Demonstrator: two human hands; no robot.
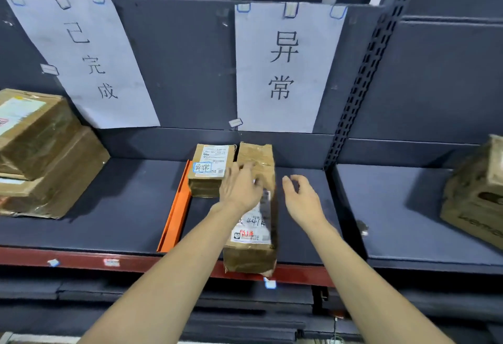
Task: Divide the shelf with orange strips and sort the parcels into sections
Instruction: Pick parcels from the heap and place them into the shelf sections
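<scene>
So the long taped cardboard parcel (254,207) you're dealing with lies on the shelf (130,207) in the section under the 异常 sign (285,68), right of the orange strip (177,207), its far end beside the smaller labelled parcel (211,169) and its near end poking out past the shelf's red front edge (136,262).

Your left hand (239,188) rests on top of it with fingers spread flat, pressing rather than gripping. Your right hand (302,193) hovers just beside it, fingers loosely curled, holding nothing.

The box looks crumpled and soft at the corners, wrapped in glossy tape, so I'd guess it's lightish but slippery on top. Better to take your grip on both long sides near the middle, not the dented ends. That overhang could tip it if you let go early.
</scene>
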